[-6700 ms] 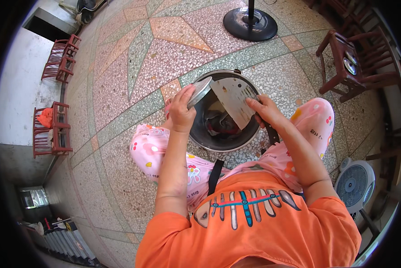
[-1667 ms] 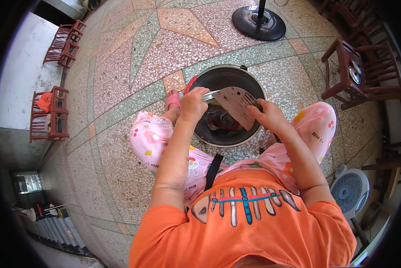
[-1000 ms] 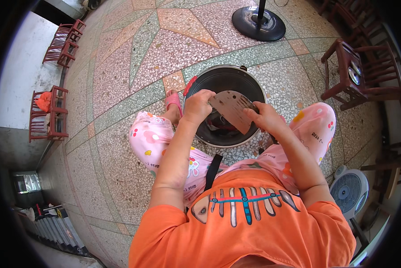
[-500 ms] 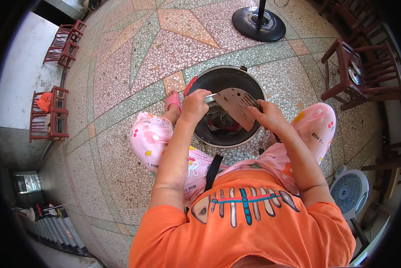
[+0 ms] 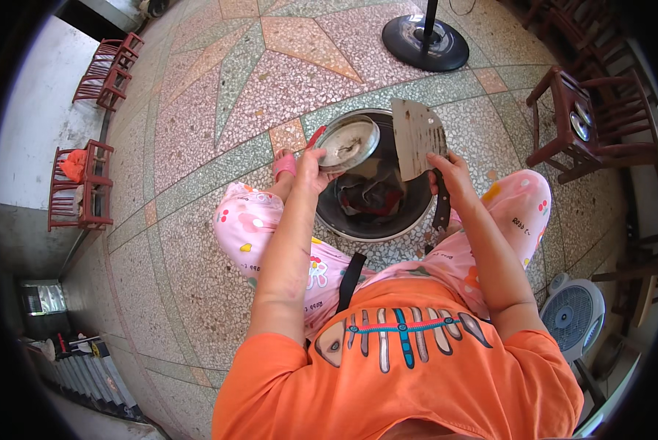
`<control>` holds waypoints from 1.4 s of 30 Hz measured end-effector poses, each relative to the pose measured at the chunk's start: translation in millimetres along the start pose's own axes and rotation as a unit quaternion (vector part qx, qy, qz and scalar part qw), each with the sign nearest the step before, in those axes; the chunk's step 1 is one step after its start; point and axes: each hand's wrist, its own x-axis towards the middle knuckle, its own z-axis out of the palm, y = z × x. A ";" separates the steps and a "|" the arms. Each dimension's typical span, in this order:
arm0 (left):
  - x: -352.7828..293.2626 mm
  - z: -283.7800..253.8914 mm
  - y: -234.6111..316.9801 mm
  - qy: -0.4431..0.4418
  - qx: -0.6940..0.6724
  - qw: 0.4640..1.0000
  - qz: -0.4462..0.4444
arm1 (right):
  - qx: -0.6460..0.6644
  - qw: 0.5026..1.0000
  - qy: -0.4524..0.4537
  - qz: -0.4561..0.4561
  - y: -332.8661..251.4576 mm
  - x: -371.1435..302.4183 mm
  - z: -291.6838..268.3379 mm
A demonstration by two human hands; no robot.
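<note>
My left hand (image 5: 313,172) is closed on the near rim of a shallow round dish (image 5: 348,144), metal-looking with some dark specks inside. The dish hangs tilted over the left part of a wide black pan (image 5: 330,224). My right hand (image 5: 455,178) grips a cleaver (image 5: 420,139) by its black riveted handle, fingers also touching the blade's lower end. Dark streaks and smudges mark the broad blade, which stands upright over the pan's right side. Dark, partly reddish contents (image 5: 373,196) lie in the pan; I cannot make out what they are.
The pan rests on the terrazzo floor (image 5: 197,242) between my legs. Ahead is a round black stand base (image 5: 425,42). A wooden chair (image 5: 560,121) with metal lids stands at right, a grey fan (image 5: 572,319) nearer. Red chairs (image 5: 87,187) line the left wall.
The dish, mostly hidden behind the cleaver before, has turned its inner side up. My right hand has swung the blade upright and rightward, away from the dish.
</note>
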 end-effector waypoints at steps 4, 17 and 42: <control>9.4 -21.2 -8.3 -0.057 -0.107 0.991 -0.065 | 0.087 0.996 -0.018 0.015 -1.4 -4.6 6.2; -8.0 6.5 -47.0 -0.063 -0.046 0.993 -0.094 | 0.216 0.976 -0.037 -0.010 -1.1 -0.3 16.9; -29.4 29.3 -44.6 -0.009 0.023 0.996 -0.089 | 0.067 0.991 -0.053 -0.100 14.5 3.7 18.6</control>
